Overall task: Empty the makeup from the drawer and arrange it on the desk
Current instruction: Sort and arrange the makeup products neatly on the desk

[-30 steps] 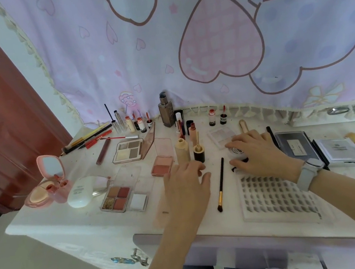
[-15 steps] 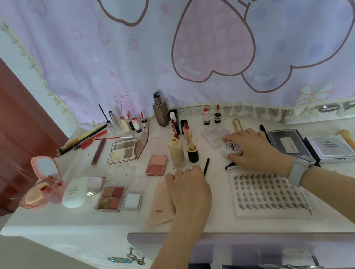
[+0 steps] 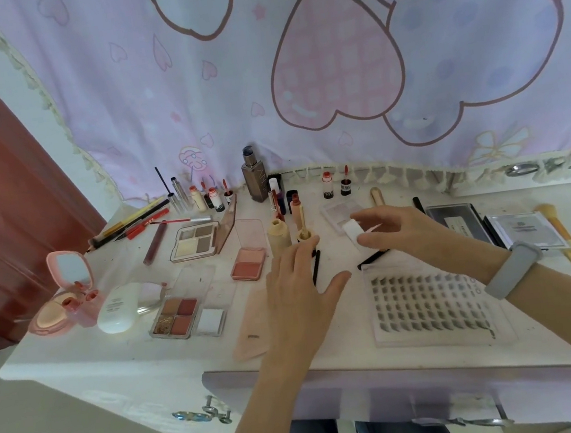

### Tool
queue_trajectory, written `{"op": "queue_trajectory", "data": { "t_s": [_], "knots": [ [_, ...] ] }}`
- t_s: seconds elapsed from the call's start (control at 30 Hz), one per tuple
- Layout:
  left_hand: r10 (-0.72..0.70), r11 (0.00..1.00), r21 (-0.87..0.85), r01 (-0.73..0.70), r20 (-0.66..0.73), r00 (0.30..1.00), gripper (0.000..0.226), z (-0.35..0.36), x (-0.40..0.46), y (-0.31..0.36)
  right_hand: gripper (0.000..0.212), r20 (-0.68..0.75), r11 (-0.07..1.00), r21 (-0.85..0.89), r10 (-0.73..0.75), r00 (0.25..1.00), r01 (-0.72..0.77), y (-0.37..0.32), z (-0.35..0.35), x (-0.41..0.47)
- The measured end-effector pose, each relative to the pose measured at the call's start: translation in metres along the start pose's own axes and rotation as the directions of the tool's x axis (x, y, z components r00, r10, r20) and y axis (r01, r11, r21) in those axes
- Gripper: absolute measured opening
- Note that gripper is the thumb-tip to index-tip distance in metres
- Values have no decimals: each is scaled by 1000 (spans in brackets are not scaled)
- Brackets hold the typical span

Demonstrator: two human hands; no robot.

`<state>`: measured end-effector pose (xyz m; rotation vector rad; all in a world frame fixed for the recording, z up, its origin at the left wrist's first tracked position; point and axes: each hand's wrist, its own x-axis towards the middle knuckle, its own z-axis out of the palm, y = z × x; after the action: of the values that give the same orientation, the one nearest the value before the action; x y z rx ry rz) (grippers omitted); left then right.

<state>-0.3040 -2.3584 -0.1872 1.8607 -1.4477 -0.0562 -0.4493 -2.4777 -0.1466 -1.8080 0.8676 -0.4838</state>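
head view: a small white jar (image 3: 354,228) is held just above the desk (image 3: 78,367), pinched between the thumb and fingertips of the right hand (image 3: 397,234), near the lash tray (image 3: 429,302). the left hand (image 3: 301,294) is laid flat with straight fingers over a thin black brush (image 3: 316,266), beside the blush compact (image 3: 249,264); nothing is gripped by it. the jar is judged to be light, rigid and smooth, so it may slip; it is best taken around its sides, kept level. the drawer (image 3: 391,395) is seen below the desk edge, its contents hidden.
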Motion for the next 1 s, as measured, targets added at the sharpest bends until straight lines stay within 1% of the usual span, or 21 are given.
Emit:
{"op": "queue_trajectory", "data": {
  "t_s": [0.07, 0.1, 0.17, 0.23, 0.33, 0.4, 0.47, 0.5, 0.57, 0.6, 0.7, 0.77, 0.83, 0.93, 0.97, 1.0],
  "knots": [
    [40, 992, -119, -38, 10, 999, 71, -1, -4, 6, 29, 103, 989, 135, 41, 994, -55, -4, 1, -5],
    [56, 985, -162, -54, 8, 998, 72, -1, -6, 9, 25, 143, 983, 169, 48, 989, -73, -6, 2, -7],
    [96, 975, -197, -102, -39, 995, 69, 2, -9, 12, 18, 175, 980, 179, 60, 983, -92, -9, 6, -11],
    [93, 974, -199, -104, -64, 994, 64, 3, -11, 12, 19, 170, 981, 160, 78, 982, -106, -9, 9, -14],
    [34, 969, -246, -32, 4, 999, 61, 1, -13, 11, 14, 174, 986, 121, 94, 980, -116, -10, 11, -17],
    [34, 960, -280, -29, 15, 999, 56, -1, -15, 12, 18, 189, 981, 135, 110, 976, -137, -10, 11, -19],
    [25, 952, -307, -18, 20, 999, 43, -3, -17, 14, 31, 206, 979, 140, 117, 972, -148, -11, 11, -20],
    [9, 946, -323, 1, 30, 1000, 41, -4, -17, 15, 35, 210, 984, 115, 107, 972, -133, -12, 11, -21],
    [-26, 934, -354, 40, 43, 999, 44, -5, -18, 14, 32, 220, 994, 59, 81, 972, -96, -14, 10, -21],
    [-42, 926, -373, 54, 42, 998, 42, -4, -19, 13, 30, 231, 995, 47, 75, 970, -88, -15, 10, -21],
    [-77, 902, -424, 83, 30, 997, 39, -3, -18, 11, 31, 266, 995, 44, 71, 961, -86, -20, 11, -20],
    [-86, 904, -418, 87, 20, 996, 42, -2, -18, 8, 35, 249, 987, 111, 84, 965, -115, -20, 13, -18],
    [-89, 914, -398, 85, 9, 996, 47, -3, -19, 5, 33, 238, 977, 167, 90, 967, -132, -21, 15, -19],
    [-82, 918, -389, 77, 3, 997, 51, -3, -23, 3, 54, 247, 990, 57, 114, 962, -132, -19, 20, -19],
    [-79, 919, -387, 76, 7, 997, 52, -3, -24, 3, 51, 251, 991, 15, 126, 960, -134, -18, 21, -19],
    [-78, 922, -380, 76, 10, 997, 53, -3, -25, 3, 43, 249, 991, -14, 131, 960, -131, -18, 21, -18]
  ]
}}
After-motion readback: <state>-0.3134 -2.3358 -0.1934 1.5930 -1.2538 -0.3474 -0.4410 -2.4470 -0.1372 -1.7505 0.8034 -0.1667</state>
